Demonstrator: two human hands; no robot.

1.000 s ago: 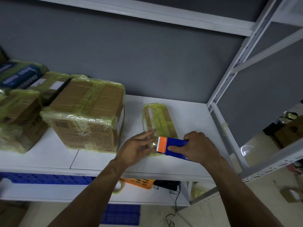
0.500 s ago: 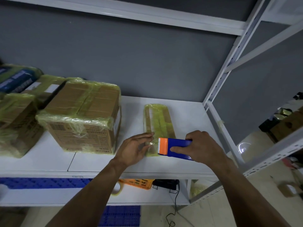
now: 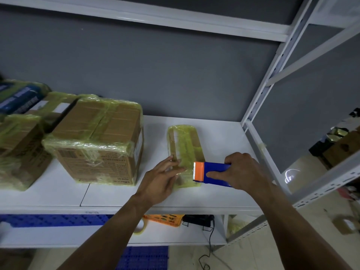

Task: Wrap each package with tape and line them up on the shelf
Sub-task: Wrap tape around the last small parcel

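Head view: flat, crinkly tape-wrapped package against boxy blue-and-orange tape cutter.

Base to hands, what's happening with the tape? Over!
Left hand flat on slim package. Right hand gripping tape dispenser at its near end. Big wrapped box left, apart.

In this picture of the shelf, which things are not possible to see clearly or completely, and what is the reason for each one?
All in the head view:
- The near end of the flat package is covered by the left hand and the tape dispenser.
- The dispenser's rear is hidden by the right hand.
- The print on the large box is too blurred to read.
- The packages at the left are cut off by the frame edge.
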